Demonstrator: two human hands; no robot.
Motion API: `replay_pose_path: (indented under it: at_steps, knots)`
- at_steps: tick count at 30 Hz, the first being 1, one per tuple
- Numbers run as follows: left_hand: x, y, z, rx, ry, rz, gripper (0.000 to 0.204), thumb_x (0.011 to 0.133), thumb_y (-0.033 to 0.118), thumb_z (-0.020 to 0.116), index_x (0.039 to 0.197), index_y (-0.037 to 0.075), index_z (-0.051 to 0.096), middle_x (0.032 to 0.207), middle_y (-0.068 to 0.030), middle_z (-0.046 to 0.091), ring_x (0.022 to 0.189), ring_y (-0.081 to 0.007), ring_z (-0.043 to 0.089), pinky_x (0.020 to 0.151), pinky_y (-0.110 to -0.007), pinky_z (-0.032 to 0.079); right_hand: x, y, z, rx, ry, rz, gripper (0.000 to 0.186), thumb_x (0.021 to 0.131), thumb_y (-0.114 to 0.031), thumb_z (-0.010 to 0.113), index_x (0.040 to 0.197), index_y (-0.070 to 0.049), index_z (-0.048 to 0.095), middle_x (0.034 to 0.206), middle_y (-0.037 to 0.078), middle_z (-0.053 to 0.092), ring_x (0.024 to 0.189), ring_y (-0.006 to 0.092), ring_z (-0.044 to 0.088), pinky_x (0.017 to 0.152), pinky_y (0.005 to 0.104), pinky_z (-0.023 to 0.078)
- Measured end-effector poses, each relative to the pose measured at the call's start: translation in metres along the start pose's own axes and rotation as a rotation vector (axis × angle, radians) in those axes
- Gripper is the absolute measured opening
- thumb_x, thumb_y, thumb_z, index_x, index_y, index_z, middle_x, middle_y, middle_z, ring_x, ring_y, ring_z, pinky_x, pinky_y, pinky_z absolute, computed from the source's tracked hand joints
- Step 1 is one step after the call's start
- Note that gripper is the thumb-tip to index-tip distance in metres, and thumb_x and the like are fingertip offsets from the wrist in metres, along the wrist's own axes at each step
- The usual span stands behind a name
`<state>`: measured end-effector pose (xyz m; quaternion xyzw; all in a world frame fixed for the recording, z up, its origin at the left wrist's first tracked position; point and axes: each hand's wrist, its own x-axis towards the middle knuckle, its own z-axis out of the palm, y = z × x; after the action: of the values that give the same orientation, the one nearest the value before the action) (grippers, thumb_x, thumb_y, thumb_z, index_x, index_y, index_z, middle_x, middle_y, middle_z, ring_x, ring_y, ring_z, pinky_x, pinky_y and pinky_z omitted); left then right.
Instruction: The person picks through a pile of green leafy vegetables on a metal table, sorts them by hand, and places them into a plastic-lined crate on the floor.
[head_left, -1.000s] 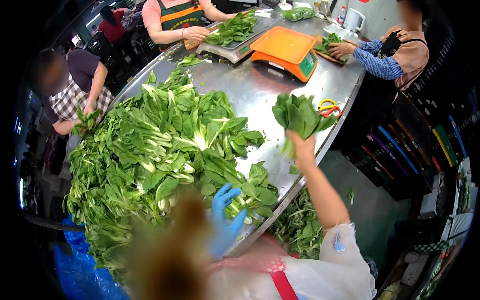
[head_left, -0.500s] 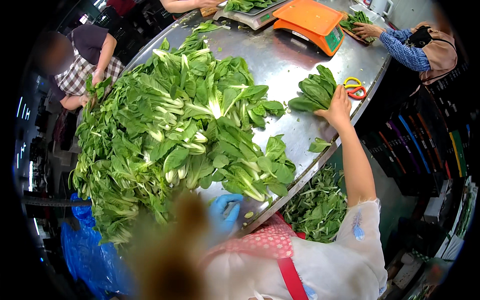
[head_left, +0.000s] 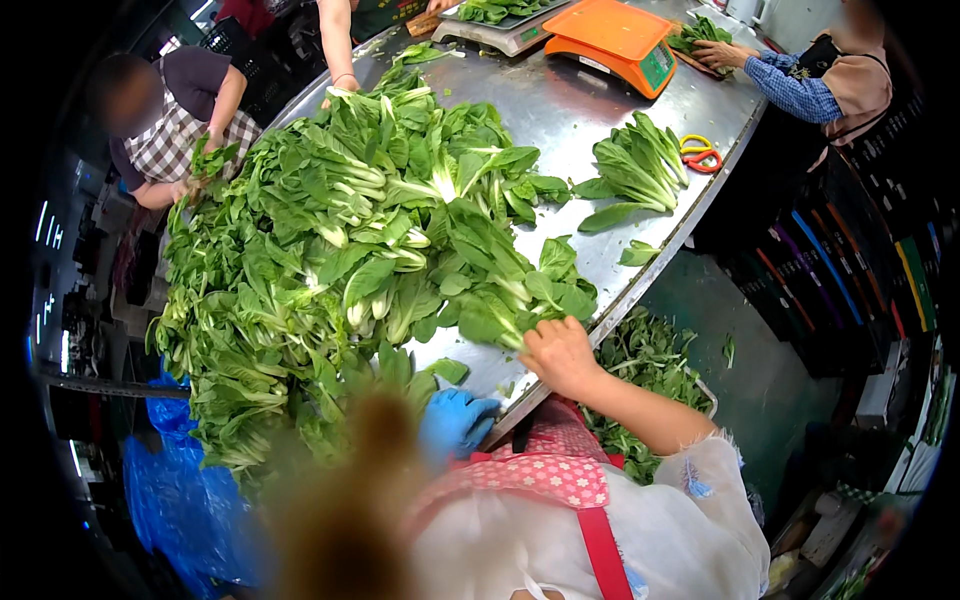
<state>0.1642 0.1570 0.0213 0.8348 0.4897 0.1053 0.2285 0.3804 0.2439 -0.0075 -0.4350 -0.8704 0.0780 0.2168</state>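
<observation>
A big heap of bok choy (head_left: 330, 230), with pale stems and green leaves, covers the left and middle of the metal table (head_left: 590, 125). At the heap's near right edge, my bare right hand (head_left: 562, 356) closes round the stem end of a bok choy plant (head_left: 487, 322). My left hand (head_left: 455, 422), in a blue glove, is by the table's near edge. Its fingers are curled together, and whatever they may hold is hidden. A small bunch of bok choy (head_left: 640, 170) lies by itself at the right, beside scissors (head_left: 701, 158) with yellow and red handles.
An orange scale (head_left: 615, 40) and a second scale (head_left: 497, 30) stand at the far side. Co-workers handle greens at the left (head_left: 185, 120) and far right (head_left: 835, 90). Loose leaves fill a container (head_left: 650, 385) below the table's right edge. A blue plastic bag (head_left: 190, 510) hangs at the lower left.
My right hand has left the separate bunch and come back toward me, onto a plant at the heap's edge. That bunch now lies with its stems in view. A co-worker's arm reaches to the heap's far end.
</observation>
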Motion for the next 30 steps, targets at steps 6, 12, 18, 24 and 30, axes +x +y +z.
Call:
replay_pose_path:
  at_steps: [6, 12, 18, 24, 30]
  knots:
    - [-0.039, -0.008, -0.01, -0.173, 0.11, -0.029, 0.021, 0.076, 0.02, 0.065, 0.096, 0.013, 0.064, 0.085, -0.008, 0.06, 0.078, -0.028, 0.054, 0.073, -0.037, 0.043, 0.006, -0.037, -0.042, 0.749, 0.213, 0.517, 0.015, 0.077, -0.016, 0.068, 0.078, -0.003, 0.061, 0.071, 0.003, 0.059, 0.06, 0.0117, 0.057, 0.055, 0.0261, 0.041]
    - [-0.048, 0.002, -0.008, -0.921, 0.367, -0.346, 0.013, 0.082, 0.01, 0.062, 0.094, 0.004, 0.064, 0.09, -0.0058, 0.064, 0.081, -0.0147, 0.058, 0.075, -0.027, 0.046, -0.006, -0.079, -0.018, 1.49, 0.248, 0.746, 0.021, 0.088, -0.012, 0.059, 0.102, 0.002, 0.055, 0.078, 0.006, 0.062, 0.065, 0.0108, 0.059, 0.053, 0.0203, 0.042]
    - [-0.045, 0.022, -0.031, -1.295, 0.586, -0.548, 0.014, 0.082, 0.008, 0.066, 0.094, 0.003, 0.063, 0.078, 0.0001, 0.06, 0.069, -0.0048, 0.052, 0.061, -0.019, 0.044, -0.02, -0.124, 0.021, 1.535, 0.227, 0.733, 0.022, 0.088, -0.011, 0.057, 0.105, 0.002, 0.051, 0.083, 0.01, 0.064, 0.066, 0.0108, 0.058, 0.056, 0.0205, 0.043]
    - [-0.043, 0.006, -0.02, -1.308, 0.542, -0.541, 0.021, 0.08, 0.007, 0.068, 0.096, 0.003, 0.055, 0.085, -0.0011, 0.058, 0.066, -0.0063, 0.053, 0.059, -0.02, 0.046, -0.029, -0.158, 0.028, 1.505, 0.201, 0.7, 0.021, 0.086, -0.006, 0.06, 0.102, 0.0, 0.047, 0.083, 0.008, 0.064, 0.075, 0.0124, 0.061, 0.06, 0.0228, 0.046]
    - [-0.049, 0.004, -0.017, -1.36, 0.62, -0.498, 0.021, 0.08, 0.005, 0.066, 0.098, 0.003, 0.054, 0.088, -0.0019, 0.058, 0.067, -0.0072, 0.054, 0.06, -0.021, 0.048, -0.028, -0.162, 0.031, 1.611, 0.284, 0.675, 0.02, 0.086, -0.006, 0.06, 0.101, -0.001, 0.048, 0.092, 0.009, 0.06, 0.079, 0.017, 0.062, 0.063, 0.0274, 0.05]
